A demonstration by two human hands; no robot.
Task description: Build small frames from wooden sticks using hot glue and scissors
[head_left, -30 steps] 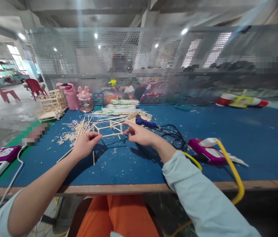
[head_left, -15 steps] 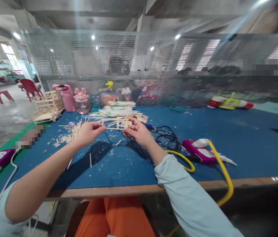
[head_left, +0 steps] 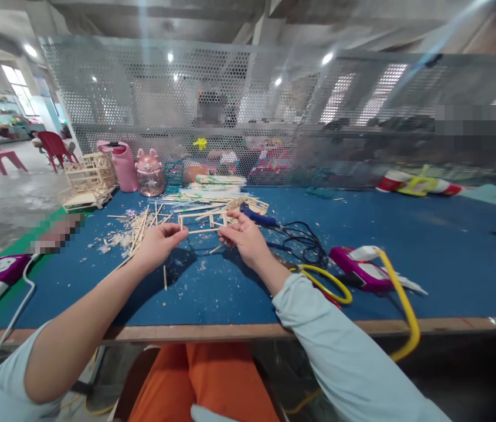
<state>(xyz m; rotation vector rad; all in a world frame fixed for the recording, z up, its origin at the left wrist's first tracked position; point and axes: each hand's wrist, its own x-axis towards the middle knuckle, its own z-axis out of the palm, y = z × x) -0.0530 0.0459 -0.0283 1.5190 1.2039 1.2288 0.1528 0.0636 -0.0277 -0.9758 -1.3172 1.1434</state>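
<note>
Loose stick (head_left: 165,278) lies on the mat (head_left: 230,299), nearer the body than the frame. Left hand (head_left: 158,246) pinches the left end of the frame (head_left: 203,231); right hand (head_left: 248,237) pinches its right end. Frame is between the hands, above the mat, long axis running left to right; neither hand clearly nearer. Fingertips cover parts of both ends; joints too small to read. Beyond: glue gun (head_left: 260,218), nozzle indistinct against pale sticks (head_left: 219,189).
</note>
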